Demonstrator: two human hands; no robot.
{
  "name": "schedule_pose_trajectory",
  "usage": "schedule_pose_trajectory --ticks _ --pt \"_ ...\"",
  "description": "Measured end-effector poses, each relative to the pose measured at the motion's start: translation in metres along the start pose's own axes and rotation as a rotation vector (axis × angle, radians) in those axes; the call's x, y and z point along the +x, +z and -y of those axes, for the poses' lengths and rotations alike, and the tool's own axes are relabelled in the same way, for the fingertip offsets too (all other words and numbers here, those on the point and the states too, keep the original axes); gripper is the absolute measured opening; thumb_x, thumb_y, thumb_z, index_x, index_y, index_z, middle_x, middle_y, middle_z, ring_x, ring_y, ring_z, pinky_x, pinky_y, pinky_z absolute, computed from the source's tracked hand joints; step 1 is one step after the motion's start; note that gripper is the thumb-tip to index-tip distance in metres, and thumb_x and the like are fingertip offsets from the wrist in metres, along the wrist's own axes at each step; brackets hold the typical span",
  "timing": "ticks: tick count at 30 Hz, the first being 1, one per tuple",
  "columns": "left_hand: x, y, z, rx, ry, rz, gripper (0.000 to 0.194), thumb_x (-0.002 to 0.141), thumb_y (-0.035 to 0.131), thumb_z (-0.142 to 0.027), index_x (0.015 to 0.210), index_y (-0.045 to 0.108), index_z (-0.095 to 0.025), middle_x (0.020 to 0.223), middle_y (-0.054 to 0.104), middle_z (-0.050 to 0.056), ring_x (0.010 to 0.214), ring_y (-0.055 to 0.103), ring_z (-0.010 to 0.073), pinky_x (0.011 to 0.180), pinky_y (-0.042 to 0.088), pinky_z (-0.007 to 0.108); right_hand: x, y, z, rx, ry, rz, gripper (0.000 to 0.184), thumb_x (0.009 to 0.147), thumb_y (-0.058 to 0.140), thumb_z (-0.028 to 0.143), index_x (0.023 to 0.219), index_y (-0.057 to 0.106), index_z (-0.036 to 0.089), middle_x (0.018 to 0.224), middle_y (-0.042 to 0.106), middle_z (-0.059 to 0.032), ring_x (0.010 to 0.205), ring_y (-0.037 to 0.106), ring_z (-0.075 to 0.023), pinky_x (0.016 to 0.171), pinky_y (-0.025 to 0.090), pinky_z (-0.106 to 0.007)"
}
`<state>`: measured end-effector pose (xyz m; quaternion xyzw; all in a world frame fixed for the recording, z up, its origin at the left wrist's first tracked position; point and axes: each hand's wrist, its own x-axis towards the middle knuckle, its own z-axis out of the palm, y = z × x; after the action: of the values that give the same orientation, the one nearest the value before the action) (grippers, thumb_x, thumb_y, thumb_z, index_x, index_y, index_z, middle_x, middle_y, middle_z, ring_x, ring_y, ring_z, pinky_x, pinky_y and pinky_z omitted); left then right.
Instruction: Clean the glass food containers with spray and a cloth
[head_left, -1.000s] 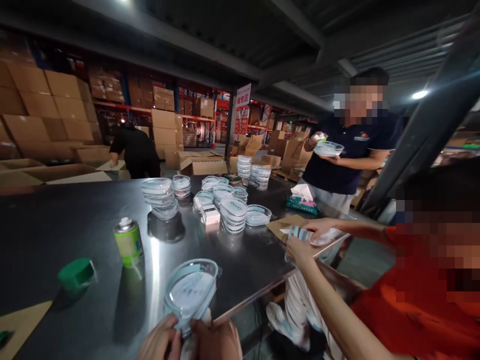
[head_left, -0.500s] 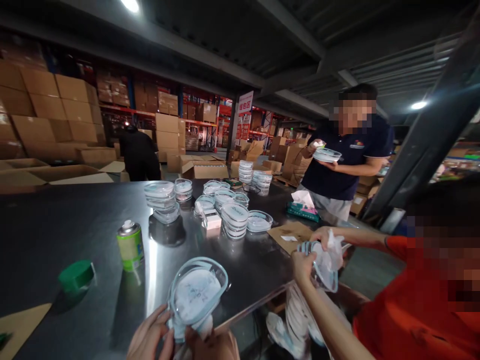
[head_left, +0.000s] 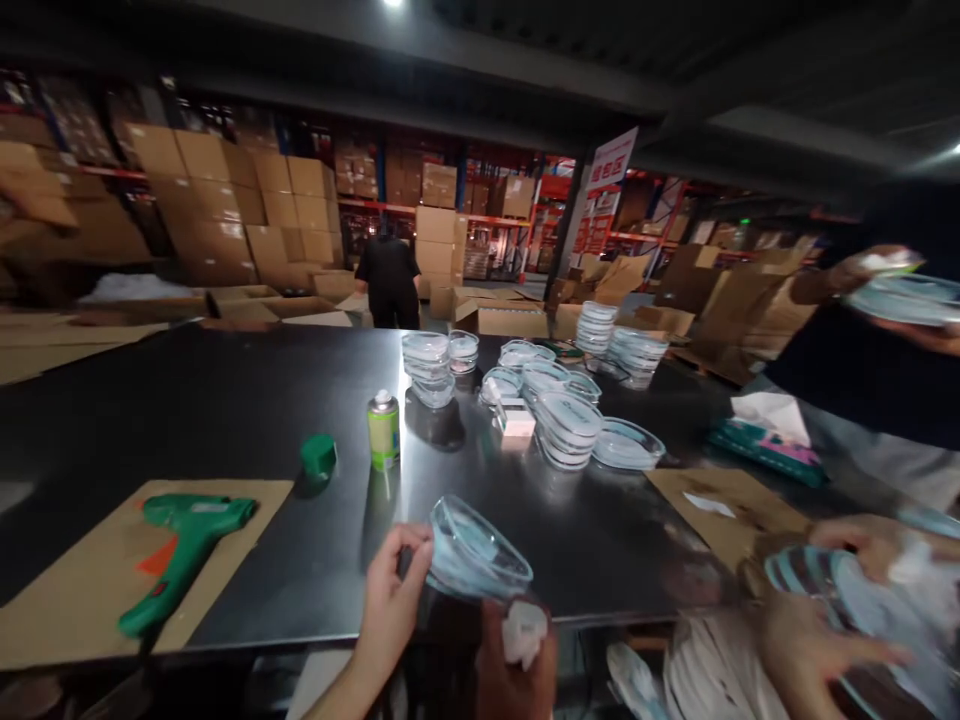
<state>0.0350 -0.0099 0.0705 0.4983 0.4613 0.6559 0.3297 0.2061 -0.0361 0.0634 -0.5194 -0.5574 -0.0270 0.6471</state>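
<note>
My left hand (head_left: 394,590) grips a clear plastic dish (head_left: 476,552) by the edge of the bench (head_left: 225,400), and my right hand (head_left: 517,650) closes on a white scrap (head_left: 523,632) just below it.

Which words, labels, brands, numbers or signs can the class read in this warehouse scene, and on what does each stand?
"组包区" (slanted, best reading): red characters on the white sign fixed to the post.
Green-and-silver spray can: its label is too small to read.
Tissue box: its printing is too blurred to read.
Stacked clear oval containers: any marks are too blurred to read.
</note>
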Motion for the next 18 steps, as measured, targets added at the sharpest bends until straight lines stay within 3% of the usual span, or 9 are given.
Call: schedule_pose_trajectory --ticks 1,4,8,12,18 --pt "0.002 -0.001 -0.005 -0.011 -0.019 0.007 0.03 0.078 0.064 -0.043 0.064 0.051 -0.02 0.079 0.066 0.004 0.082 0.061 0.0191 0.075 0.047 0.028 -0.016 0.012 0.01 -0.011 -0.003 -0.032 0.023 0.09 0.055 0.042 0.088 0.058 0.02 0.073 0.065 -0.0029 0.061 0.06 -0.0158 0.055 0.05 -0.028" --pt "0.003 0.0 -0.021 -0.056 -0.06 0.045 0.031 0.077 0.065 -0.043 0.063 0.051 -0.019 0.074 0.061 0.002 0.077 0.056 0.0168 0.072 0.043 0.025 -0.032 0.028 0.024 -0.046 -0.211 0.108 0.024 0.093 0.046 0.04 0.092 0.06 0.021 0.077 0.067 -0.002 0.069 0.064 -0.0171 0.059 0.051 -0.028" --pt "-0.001 0.001 -0.036 -0.124 -0.142 0.129 0.035 0.076 0.065 -0.047 0.063 0.05 -0.019 0.063 0.049 -0.002 0.064 0.045 0.0126 0.061 0.037 0.022 -0.019 0.028 0.019 -0.052 -0.225 0.171 0.024 0.096 0.041 0.034 0.105 0.059 0.02 0.095 0.069 -0.0031 0.084 0.067 -0.0154 0.069 0.054 -0.025" --pt "-0.003 0.001 -0.039 -0.215 -0.225 0.176 0.043 0.073 0.066 -0.054 0.062 0.045 -0.019 0.058 0.038 -0.005 0.057 0.033 0.0099 0.054 0.029 0.021 -0.014 0.027 0.014 -0.056 -0.285 0.226 0.031 0.095 0.041 0.032 0.119 0.054 0.019 0.114 0.065 -0.0074 0.108 0.061 -0.0196 0.082 0.054 -0.031" --pt "0.002 0.003 -0.04 -0.26 -0.344 0.206 0.053 0.062 0.071 -0.065 0.062 0.045 -0.018 0.057 0.034 -0.006 0.056 0.028 0.0085 0.054 0.025 0.02 -0.025 0.026 0.012 -0.008 -0.421 0.159 0.036 0.098 0.035 0.037 0.123 0.051 0.016 0.111 0.063 -0.0089 0.109 0.058 -0.0196 0.084 0.053 -0.032"
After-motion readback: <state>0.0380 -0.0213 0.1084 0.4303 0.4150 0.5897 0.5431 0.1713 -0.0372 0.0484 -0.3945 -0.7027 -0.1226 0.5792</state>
